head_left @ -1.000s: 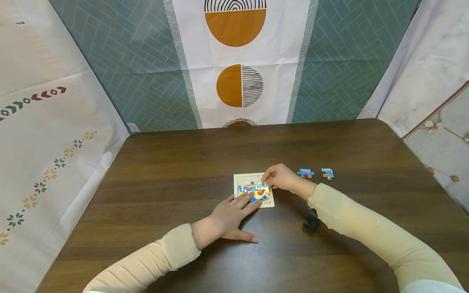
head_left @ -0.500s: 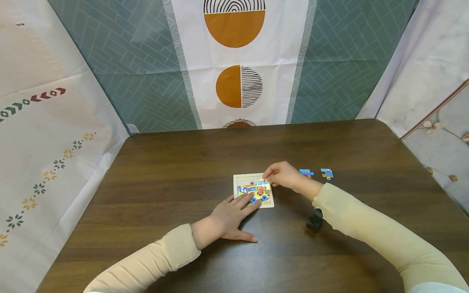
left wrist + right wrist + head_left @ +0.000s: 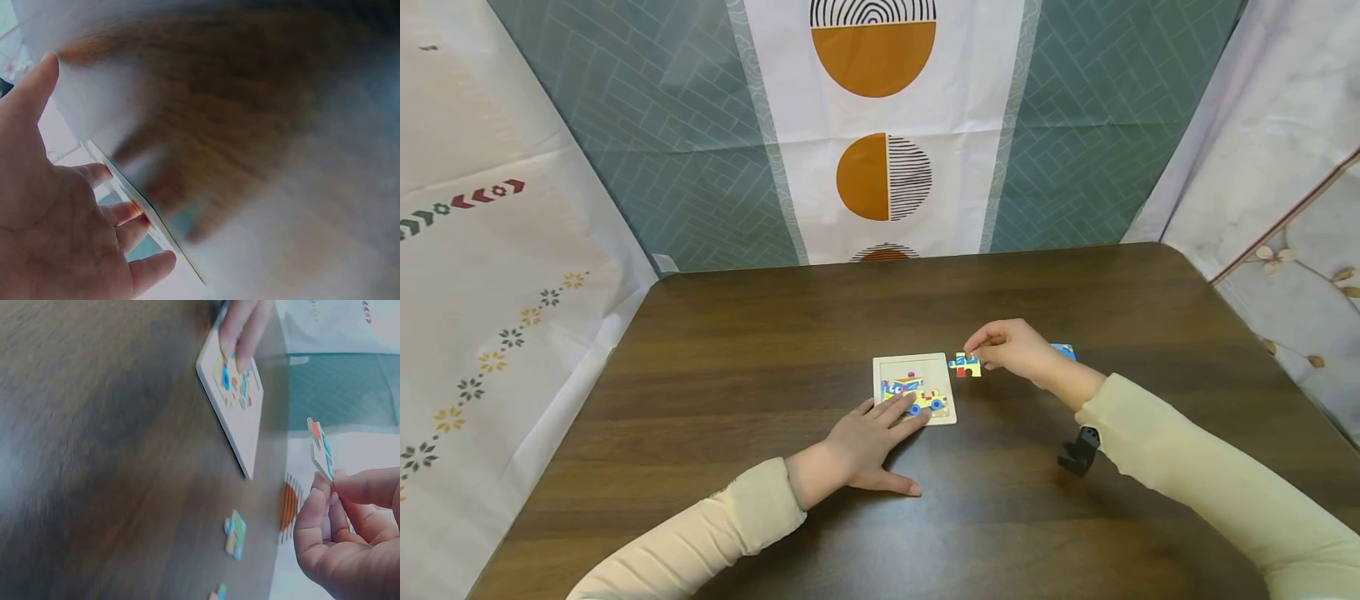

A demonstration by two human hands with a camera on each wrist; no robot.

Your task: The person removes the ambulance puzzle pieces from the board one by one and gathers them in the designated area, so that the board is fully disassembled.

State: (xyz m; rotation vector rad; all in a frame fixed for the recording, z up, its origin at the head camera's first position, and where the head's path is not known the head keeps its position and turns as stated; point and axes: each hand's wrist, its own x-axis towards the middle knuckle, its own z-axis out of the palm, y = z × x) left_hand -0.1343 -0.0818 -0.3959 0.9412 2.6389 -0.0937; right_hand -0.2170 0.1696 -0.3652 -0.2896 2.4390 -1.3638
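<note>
A small pale puzzle tray (image 3: 934,372) lies on the table, partly filled with joined pieces showing a yellow vehicle with blue wheels. My left hand (image 3: 876,446) rests with spread fingers over its lower left part, hiding some of the picture. Just right of the tray, my right hand (image 3: 1015,352) pinches a yellow, blue and red jigsaw piece (image 3: 966,365) between thumb and fingertips. In the right wrist view, that jigsaw piece (image 3: 320,450) is held up above the table, tilted. The upper right of the tray is bare around the picture.
One loose blue puzzle piece (image 3: 1063,351) shows partly behind the right hand. From the right wrist, two loose pieces appear on the table, the nearer one to the tray being a blue-green piece (image 3: 235,535). Patterned cloths hang around the brown table (image 3: 760,333).
My right hand has lifted the jigsaw piece out of the tray's upper right and carried it to the right. The left hand stays on the tray. The view has shifted slightly.
</note>
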